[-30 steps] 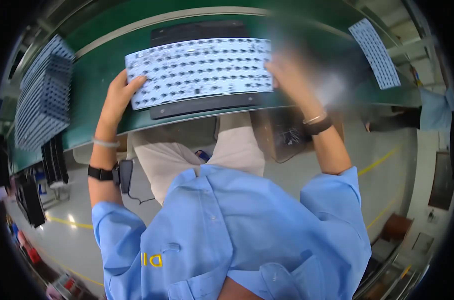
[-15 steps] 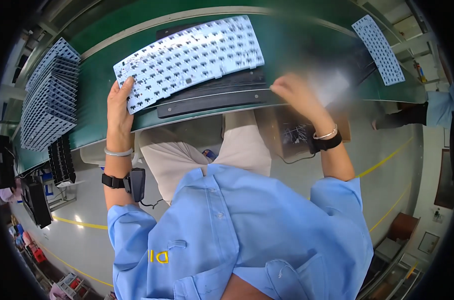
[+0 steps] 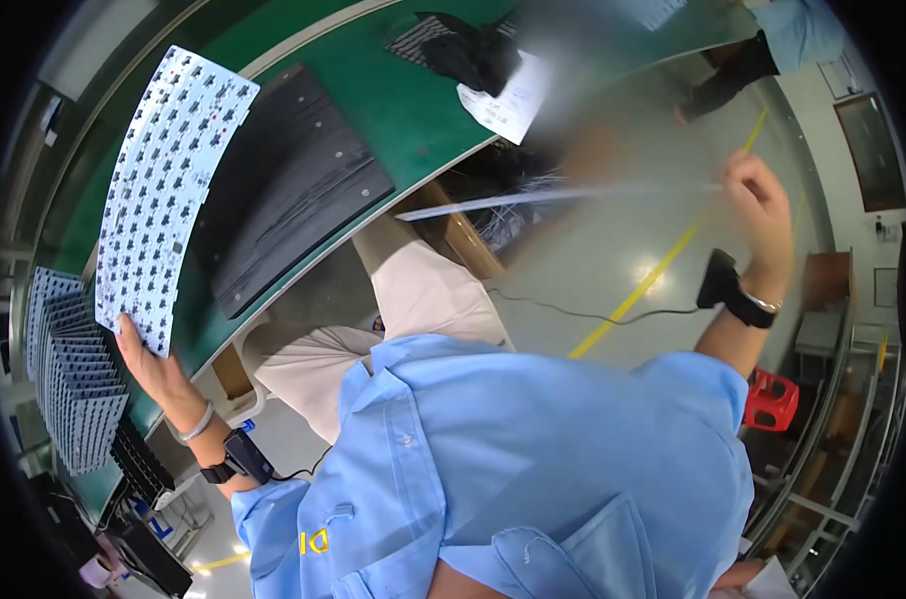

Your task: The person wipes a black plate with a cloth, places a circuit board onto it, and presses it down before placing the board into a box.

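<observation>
My left hand grips a white keyboard circuit board by its near lower end, thumb on its face. Rows of small black parts cover the board, which stands tilted up at the left above the table. Out to the right, past the table edge, my right hand is closed on one end of a long, thin, pale strip. The strip stretches leftward across the open carton and toward my knee. Beside the board, a black slab-like fixture lies on the green table.
A leaning stack of similar boards stands at the left, by a black slotted rack. A carton below the table edge holds pale scraps. Black cloth and white paper lie farther along. Another person stands at upper right.
My left hand has swung the board left, from above the fixture to upright beside it. My right hand has moved far right, and the pale strip now shows in it. The view has turned.
</observation>
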Demonstrator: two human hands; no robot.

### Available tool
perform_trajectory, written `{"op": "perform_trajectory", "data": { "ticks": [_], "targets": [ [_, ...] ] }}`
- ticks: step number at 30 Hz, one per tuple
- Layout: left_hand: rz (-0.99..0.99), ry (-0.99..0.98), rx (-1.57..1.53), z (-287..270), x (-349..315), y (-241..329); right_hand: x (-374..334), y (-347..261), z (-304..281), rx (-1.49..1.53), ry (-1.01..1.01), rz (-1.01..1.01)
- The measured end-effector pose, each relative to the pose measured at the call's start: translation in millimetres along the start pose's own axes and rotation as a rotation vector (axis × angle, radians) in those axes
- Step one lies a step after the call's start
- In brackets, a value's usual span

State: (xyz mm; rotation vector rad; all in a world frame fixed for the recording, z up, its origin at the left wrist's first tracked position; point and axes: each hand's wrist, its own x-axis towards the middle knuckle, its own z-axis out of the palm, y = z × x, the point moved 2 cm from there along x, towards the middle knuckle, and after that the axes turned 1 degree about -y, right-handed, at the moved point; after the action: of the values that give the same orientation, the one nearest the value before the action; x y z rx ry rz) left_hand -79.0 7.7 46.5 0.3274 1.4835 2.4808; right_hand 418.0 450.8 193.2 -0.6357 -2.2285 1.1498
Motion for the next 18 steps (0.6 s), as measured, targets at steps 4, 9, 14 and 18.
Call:
{"op": "perform_trajectory", "data": {
  "ticks": [4,9,14,18],
  "targets": [
    [0.089,-0.031,0.082,5.3,-4.1,8.4,-23.9,2.5,-15.0,-0.255,-0.023,0.32],
    [0.073,-0.02,0.104,13.1,-13.8,10.8,-0.7,14.9,18.9,-0.596,0.044,0.281],
    [0.101,-0.041,0.011,57.7,-35.4,30.4,65.2,-11.4,91.4,-0.228,0.021,0.011],
    [0.086,-0.099,-0.009,81.0,-37.8,38.7,121.3,-44.8,176.3,0.222,-0.193,-0.032]
  ]
}}
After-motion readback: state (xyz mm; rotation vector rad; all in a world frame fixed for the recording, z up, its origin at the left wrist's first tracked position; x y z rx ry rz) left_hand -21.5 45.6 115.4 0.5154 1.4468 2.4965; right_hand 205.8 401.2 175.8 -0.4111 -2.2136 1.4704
